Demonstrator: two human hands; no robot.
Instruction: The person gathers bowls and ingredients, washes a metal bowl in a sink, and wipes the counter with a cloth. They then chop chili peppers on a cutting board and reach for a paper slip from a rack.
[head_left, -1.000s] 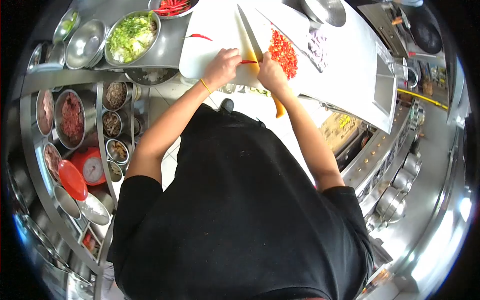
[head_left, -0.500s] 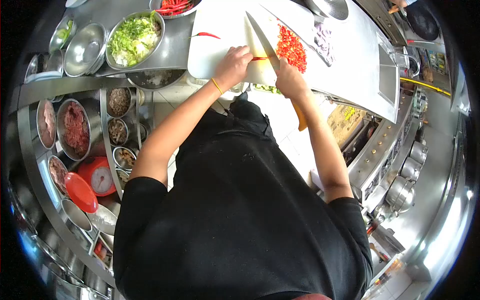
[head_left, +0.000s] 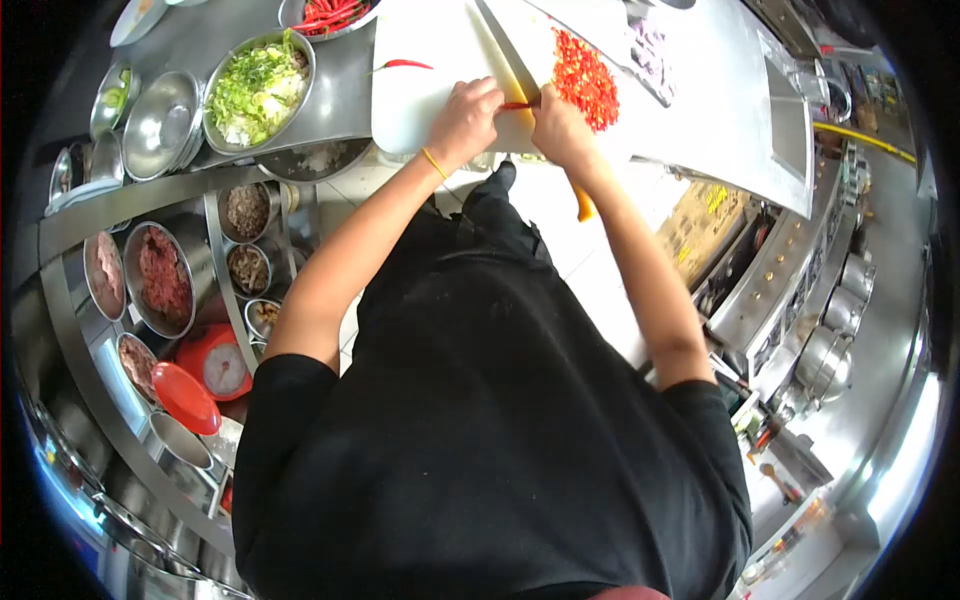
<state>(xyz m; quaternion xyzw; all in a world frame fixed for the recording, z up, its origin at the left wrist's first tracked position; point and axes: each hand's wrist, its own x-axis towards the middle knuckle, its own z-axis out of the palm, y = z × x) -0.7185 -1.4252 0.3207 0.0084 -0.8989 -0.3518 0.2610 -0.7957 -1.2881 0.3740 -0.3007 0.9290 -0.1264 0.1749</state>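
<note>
My left hand [head_left: 465, 115] presses a red chili [head_left: 517, 105] down on the white cutting board [head_left: 425, 100]. My right hand [head_left: 557, 128] grips a large knife [head_left: 508, 52] by its orange handle, the blade lying across the chili. A heap of chopped red chili [head_left: 585, 78] lies just right of the blade. One whole red chili [head_left: 402, 64] lies loose on the board to the left.
Left of the board stand a bowl of chopped greens [head_left: 255, 88], a bowl of whole red chilies [head_left: 330, 14] and empty steel bowls [head_left: 158, 110]. Sliced purple onion [head_left: 650, 50] lies at the right. Containers of minced meat [head_left: 165, 278] and a red scale [head_left: 222, 365] sit on lower shelves.
The knife blade has come down onto the chili and the hands have drawn closer together. The view has shifted slightly.
</note>
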